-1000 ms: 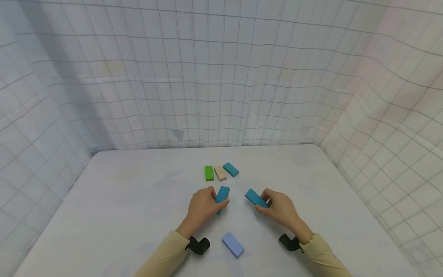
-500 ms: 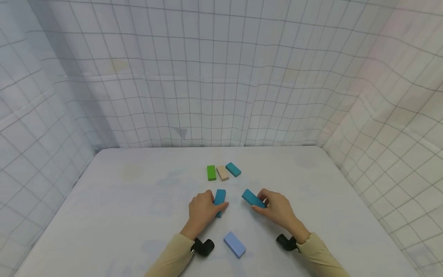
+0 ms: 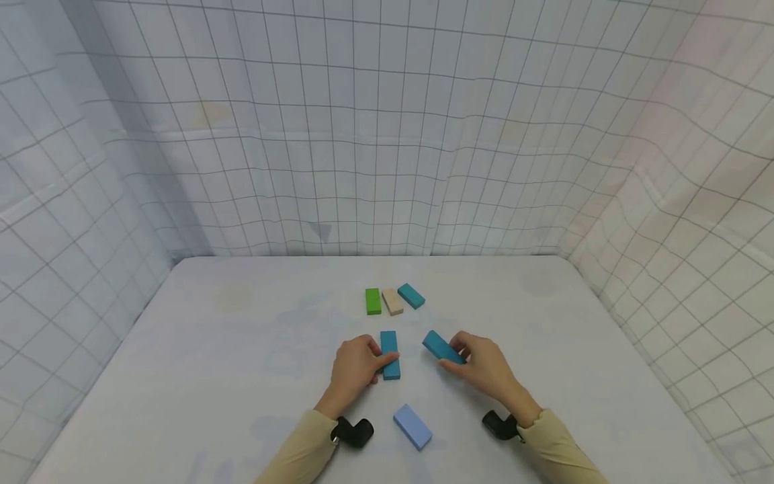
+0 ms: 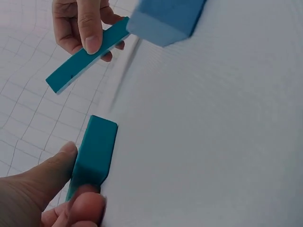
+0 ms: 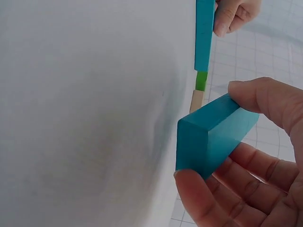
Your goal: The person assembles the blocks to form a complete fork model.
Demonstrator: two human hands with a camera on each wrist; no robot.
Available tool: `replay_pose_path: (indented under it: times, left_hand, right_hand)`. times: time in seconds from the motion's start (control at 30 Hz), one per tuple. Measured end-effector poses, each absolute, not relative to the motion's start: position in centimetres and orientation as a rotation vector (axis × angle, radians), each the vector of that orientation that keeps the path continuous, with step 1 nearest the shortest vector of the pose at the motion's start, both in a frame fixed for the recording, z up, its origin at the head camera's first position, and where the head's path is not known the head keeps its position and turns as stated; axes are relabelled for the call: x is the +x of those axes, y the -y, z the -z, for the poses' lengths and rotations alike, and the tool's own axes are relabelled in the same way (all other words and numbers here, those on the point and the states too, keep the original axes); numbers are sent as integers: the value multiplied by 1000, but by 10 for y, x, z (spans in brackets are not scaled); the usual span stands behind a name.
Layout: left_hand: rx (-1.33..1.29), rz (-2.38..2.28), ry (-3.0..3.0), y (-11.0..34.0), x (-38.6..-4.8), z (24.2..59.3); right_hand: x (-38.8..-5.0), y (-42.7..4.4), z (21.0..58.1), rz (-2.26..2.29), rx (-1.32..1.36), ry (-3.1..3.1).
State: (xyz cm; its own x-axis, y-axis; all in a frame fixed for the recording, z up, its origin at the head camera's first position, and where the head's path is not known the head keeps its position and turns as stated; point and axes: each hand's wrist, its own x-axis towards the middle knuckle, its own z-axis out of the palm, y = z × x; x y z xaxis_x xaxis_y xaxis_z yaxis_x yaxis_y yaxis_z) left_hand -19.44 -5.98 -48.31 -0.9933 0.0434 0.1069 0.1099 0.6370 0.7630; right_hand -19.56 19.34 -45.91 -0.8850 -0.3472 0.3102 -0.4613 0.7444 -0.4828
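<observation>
Two blue-teal rectangular blocks are in my hands in the head view. My left hand (image 3: 355,368) pinches one block (image 3: 390,366), its long side pointing away from me and the thumb reaching over it. In the left wrist view, the thumb is at one side of that block (image 4: 96,146), with curled fingers at its lower end. To the right, my right hand (image 3: 484,366) holds the other block (image 3: 440,346) at a slant. The right wrist view shows this block (image 5: 213,135) between thumb and fingertips. The two held blocks are apart.
Beyond my hands lie a green block (image 3: 373,301), a beige block (image 3: 392,302) and a smaller teal block (image 3: 411,296). A periwinkle block (image 3: 412,427) lies nearer me, between the forearms. Grid-patterned cloth (image 3: 375,134) surrounds the white table (image 3: 242,336).
The block in my left hand has turned from a tilt to nearly straight away from me, showing its broad face. My right hand keeps its hold, almost still. The head view has shifted slightly.
</observation>
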Motion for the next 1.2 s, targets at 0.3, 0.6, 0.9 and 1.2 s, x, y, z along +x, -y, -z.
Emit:
replay_pose_path:
  times: [0.3,0.6,0.9,1.2]
  left_hand:
    - [-302,1732,2612,78,-191,488]
    - [-867,1318,2721,88,-192,490]
    - [-963,1339,2704,92,-192,497]
    - [-983,1324,2709,91,-192,496]
  right_hand:
    - [-196,-191,459,-914,669,2744]
    - [-200,-190,460,-1005,736,2690]
    - [-203,-181,457,-1021,642,2763]
    - [-223,-167,454,-1037,670,2706]
